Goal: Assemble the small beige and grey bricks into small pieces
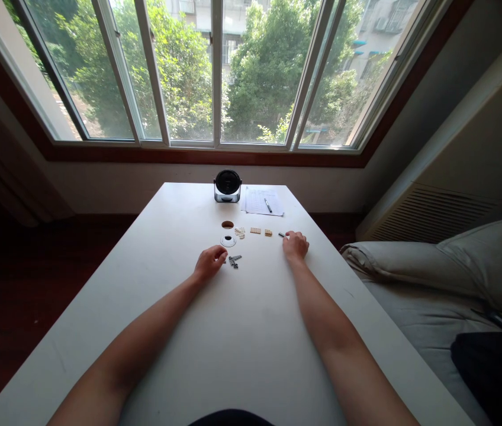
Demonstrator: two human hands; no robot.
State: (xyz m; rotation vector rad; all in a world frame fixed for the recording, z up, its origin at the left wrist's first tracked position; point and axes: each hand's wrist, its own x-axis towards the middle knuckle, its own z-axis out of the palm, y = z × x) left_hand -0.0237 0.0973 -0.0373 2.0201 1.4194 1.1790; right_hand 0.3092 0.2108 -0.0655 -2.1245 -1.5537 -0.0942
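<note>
My left hand (211, 261) rests on the white table with its fingers curled together. What it pinches, if anything, I cannot make out. Just right of its fingertips lies a loose group of small grey pieces (234, 260), like toy building bricks. Farther right, my right hand (296, 245) is closed at the tabletop, its fingertips on a small dark green piece (282, 235). Between the hands and a little beyond them are small cream pieces (240, 232), a flat tan studded group (255, 230) and a small yellowish-tan block (268, 232).
A round hole (227, 225) is cut in the table (233, 331), and a white ring-shaped cover (228, 241) lies before it. At the far edge stand a black round fan (227, 183) and papers (255, 200) with a pen (268, 205). A sofa (402, 296) is at right.
</note>
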